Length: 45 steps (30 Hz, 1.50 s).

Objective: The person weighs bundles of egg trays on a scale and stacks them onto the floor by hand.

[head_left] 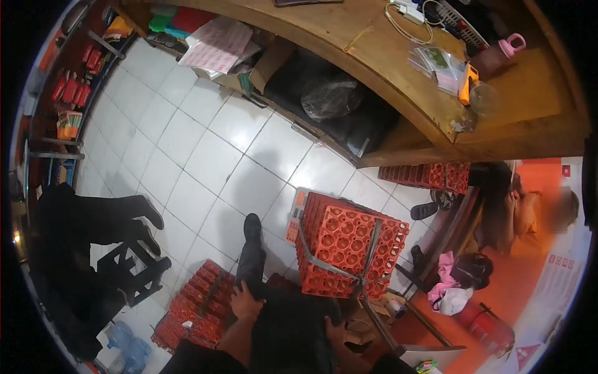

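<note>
My left hand (247, 303) lies on my dark-clothed leg near the knee, open, with its fingers apart and nothing in it. On the other side of my lap my right hand (334, 328) rests against the dark cloth; it looks open and holds nothing I can see, though part of it is in shadow. In front of my right leg stands a tall stack of red plastic egg trays (352, 240), bound with a dark strap (372, 249). Beside my left hand is a second strapped stack of red egg trays (200, 298).
A wooden counter (386, 56) curves across the top. Another person in dark clothes (62, 249) is at the left by a black stool (134, 265). A person in orange (529, 212) sits at right near more red trays (430, 174). A blue water jug (129, 343) stands lower left.
</note>
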Motion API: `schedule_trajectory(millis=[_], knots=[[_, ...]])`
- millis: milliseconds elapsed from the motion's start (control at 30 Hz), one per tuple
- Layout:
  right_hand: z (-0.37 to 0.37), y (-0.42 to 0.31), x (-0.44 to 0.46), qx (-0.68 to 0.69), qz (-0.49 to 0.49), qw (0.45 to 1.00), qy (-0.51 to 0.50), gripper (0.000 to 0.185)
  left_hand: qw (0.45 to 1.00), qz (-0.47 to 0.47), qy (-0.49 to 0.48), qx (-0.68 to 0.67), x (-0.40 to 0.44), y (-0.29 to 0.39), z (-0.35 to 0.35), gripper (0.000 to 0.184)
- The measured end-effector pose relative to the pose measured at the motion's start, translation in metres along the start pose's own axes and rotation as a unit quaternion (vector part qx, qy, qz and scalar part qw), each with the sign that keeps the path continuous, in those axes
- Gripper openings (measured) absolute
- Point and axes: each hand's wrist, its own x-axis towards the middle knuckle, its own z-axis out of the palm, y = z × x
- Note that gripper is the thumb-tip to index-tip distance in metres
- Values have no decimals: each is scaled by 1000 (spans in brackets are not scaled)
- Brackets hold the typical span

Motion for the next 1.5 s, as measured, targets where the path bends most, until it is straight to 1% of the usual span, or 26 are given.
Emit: schedule_trajectory(millis=[33,100,233,300,333,400,467,633,767,833,933,1000,1300,1400,1500], knots=[[-1,0,-1,3,-1,1000,0,114,1000,0,-10,-6,-1,1,-2,103],[-2,-1,-1,12,34,999,-31,100,1000,1,-18,-12,-2,2,-3,103],[-8,-5,-8,15,39,998,-42,101,1000,3,-12,3,-3,2,3,104],[-16,-17,-20,0,76,996,-50,104,1000,8,-5,7,-2,2,3,104],[-12,-11,-16,1,76,996,-50,104,1000,9,-7,10,-2,1,2,104],[-2,3,-10,18,2,999,-31,107,1000,8,-11,15,0,0,0,104],[1,7,-13,-2,12,1000,-24,107,999,35,34,-1,1,-5,4,105],[10,8,-12,-28,14,999,12,105,1000,14,0,17,-1,2,-1,105],[4,3,-20,-11,15,1000,-8,103,1000,9,-9,12,4,-1,3,105],[3,-1,-20,-2,14,1000,-17,104,1000,9,1,17,2,-1,2,104],[8,4,-14,-5,15,1000,1,102,1000,16,16,17,0,-2,4,104],[9,2,-12,-26,44,999,0,99,999,22,21,15,2,-1,4,104],[0,-5,-16,-11,23,999,26,91,1000,10,-13,23,3,4,-3,104],[-4,-10,-16,-13,39,999,23,91,999,8,-14,33,1,7,-6,103],[-4,-9,-11,-2,26,1000,16,92,1000,0,-14,23,2,6,-5,103]])
